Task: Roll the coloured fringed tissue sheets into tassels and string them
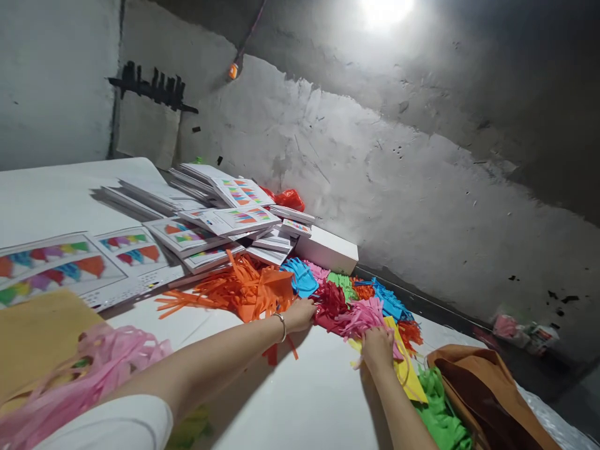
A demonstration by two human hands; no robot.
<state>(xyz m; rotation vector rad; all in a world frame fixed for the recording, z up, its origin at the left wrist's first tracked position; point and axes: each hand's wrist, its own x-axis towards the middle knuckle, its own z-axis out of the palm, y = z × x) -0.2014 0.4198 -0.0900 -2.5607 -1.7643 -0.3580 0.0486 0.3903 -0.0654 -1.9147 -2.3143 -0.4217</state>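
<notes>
My left hand (300, 314), with a bracelet on its wrist, has its fingers closed at the edge of a dark red fringed paper tassel (330, 303). Right of it, my right hand (379, 347) is closed on a pink fringed paper tassel (365, 315); its fingertips are partly hidden in the strips. Yellow paper (409, 369) lies beside and under that hand. A large orange fringed bunch (253, 284) sits left of my left hand. Behind both hands are blue (300, 277) and light green (344, 284) fringed bunches.
Stacks of printed cards (234, 219) cover the back left of the white table (300, 394). A white box (328, 249) stands against the wall. Pink strips (117, 356) lie front left; green fringe (440, 412) and a brown bag (487, 394) are front right.
</notes>
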